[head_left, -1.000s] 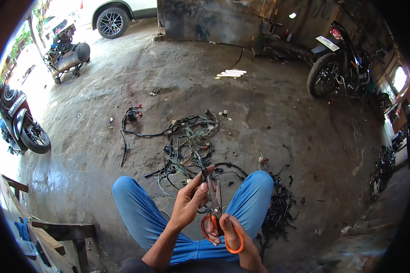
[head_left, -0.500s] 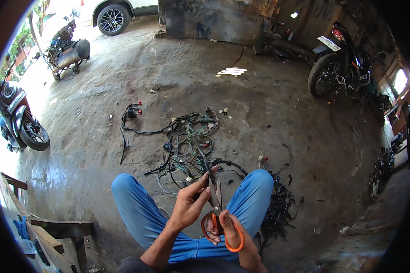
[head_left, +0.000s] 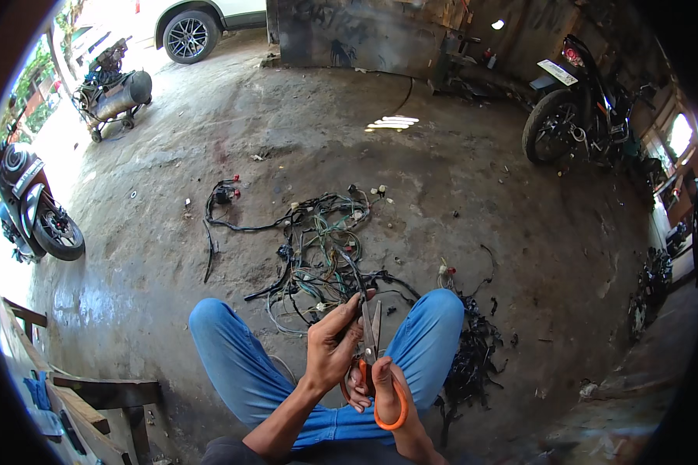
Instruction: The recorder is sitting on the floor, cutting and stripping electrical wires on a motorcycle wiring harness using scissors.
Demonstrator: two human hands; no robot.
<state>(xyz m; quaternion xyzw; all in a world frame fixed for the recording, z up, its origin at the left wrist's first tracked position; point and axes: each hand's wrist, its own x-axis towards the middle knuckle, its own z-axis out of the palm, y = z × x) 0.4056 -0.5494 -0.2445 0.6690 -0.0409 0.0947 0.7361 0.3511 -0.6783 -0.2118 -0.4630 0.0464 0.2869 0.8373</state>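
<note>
A tangled wiring harness (head_left: 326, 225) with black-wrapped branches, green wires and pale connectors lies on the floor in front of my knees. My left hand (head_left: 332, 349) pinches one black-taped branch of it near the hand's fingertips. In my right hand (head_left: 392, 395) is a pair of scissors (head_left: 371, 341) with orange handles, the thumb through one loop and fingers in the other. The blades point away from me, slightly parted, and the left blade lies along the held branch by my left fingertips. Whether the blades touch the tape cannot be made out.
Black tape scraps (head_left: 473, 356) are heaped beside my right knee. A wooden bench (head_left: 105, 390) stands at lower left. Motorbikes (head_left: 46, 213) are parked left and far right, an air compressor (head_left: 120, 97) at far left, and a car wheel (head_left: 190, 36) at the back.
Both hands and the scissors have shifted slightly to the right. The scissor blades sit a little closer together, while the harness on the floor looks nearly the same.
</note>
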